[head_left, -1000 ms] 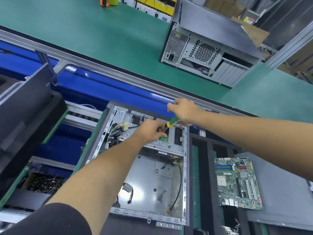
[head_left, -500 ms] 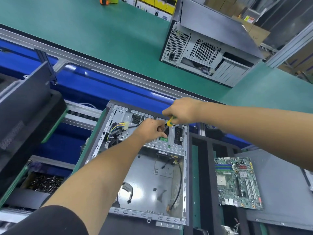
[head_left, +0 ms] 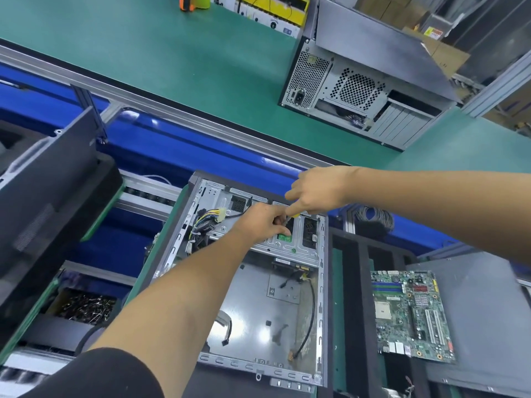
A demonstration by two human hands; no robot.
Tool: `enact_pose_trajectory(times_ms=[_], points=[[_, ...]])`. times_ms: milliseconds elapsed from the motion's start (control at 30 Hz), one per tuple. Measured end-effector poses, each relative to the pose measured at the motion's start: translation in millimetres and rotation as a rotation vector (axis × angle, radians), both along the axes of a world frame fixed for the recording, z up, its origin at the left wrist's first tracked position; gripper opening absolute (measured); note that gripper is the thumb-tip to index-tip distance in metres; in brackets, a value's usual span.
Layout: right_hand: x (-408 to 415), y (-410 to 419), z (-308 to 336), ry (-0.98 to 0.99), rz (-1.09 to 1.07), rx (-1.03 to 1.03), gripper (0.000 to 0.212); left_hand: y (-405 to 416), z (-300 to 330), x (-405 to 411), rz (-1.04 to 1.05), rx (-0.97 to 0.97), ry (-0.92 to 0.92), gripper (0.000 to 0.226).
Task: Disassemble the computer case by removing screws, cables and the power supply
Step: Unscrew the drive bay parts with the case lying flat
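An open computer case (head_left: 184,245) lies on its side in front of me, its inner floor bare apart from a loose black cable (head_left: 311,308). A bundle of yellow and black power cables (head_left: 205,222) hangs at its far left corner. My left hand (head_left: 263,222) rests on the metal drive bracket (head_left: 287,248), fingers curled round the thin shaft of a screwdriver (head_left: 295,215). My right hand (head_left: 319,191) grips the screwdriver's handle from above. Only a sliver of yellow handle shows; the tip is hidden.
A removed motherboard (head_left: 411,314) lies on a grey panel at the right. A second closed case (head_left: 359,90) stands on the green table beyond the blue conveyor. A black panel (head_left: 48,179) leans at the left, above a box of loose screws (head_left: 83,305).
My right hand has closed lower over the screwdriver handle, so the green and yellow grip is now almost covered. My left hand has stayed on the bracket.
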State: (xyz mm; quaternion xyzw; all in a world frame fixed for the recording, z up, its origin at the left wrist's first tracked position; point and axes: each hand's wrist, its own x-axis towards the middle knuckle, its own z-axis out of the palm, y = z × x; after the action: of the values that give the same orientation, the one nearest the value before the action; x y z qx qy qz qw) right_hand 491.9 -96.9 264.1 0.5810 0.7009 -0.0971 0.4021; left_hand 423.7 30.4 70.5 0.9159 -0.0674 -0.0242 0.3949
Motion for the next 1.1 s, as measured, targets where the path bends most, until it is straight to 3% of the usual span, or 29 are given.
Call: enact_pose_trajectory(times_ms=[100, 267, 333, 400, 500, 767, 933, 1033, 1100], points=[[-4, -8, -5, 0.133, -0.373, 0.178, 0.021, 0, 1, -1, -0.011, 0.016, -0.024, 0.034], [-13, -12, -7, 0.458, -1.429, 0.512, 0.023, 0, 3, -1, -0.006, 0.007, -0.029, 0.035], [-16, -8, -8, 0.526, -1.751, 0.51, 0.014, -1, 3, -2, 0.002, -0.005, -0.032, 0.035], [-15, -6, -7, 0.432, -1.64, 0.464, 0.01, -1, 3, -2, 0.0, -0.006, -0.037, 0.036], [-13, -4, -3, 0.343, -1.301, 0.414, 0.016, -1, 1, -1, 0.0, -0.01, -0.037, 0.038], [-1, -3, 2, 0.19, -0.374, 0.129, 0.008, 0, -3, 1, 0.002, -0.005, -0.038, 0.036], [8, 4, 3, 0.095, 0.186, 0.141, 0.044, -1, -3, 1, -0.001, -0.006, -0.035, 0.029], [4, 11, -4, 0.113, 0.237, 0.183, 0.045, 0, -3, 0, -0.001, 0.013, -0.035, 0.029], [2, 6, -8, 0.121, 0.111, 0.234, 0.045, -1, -3, 0, 0.002, 0.015, -0.031, 0.031]])
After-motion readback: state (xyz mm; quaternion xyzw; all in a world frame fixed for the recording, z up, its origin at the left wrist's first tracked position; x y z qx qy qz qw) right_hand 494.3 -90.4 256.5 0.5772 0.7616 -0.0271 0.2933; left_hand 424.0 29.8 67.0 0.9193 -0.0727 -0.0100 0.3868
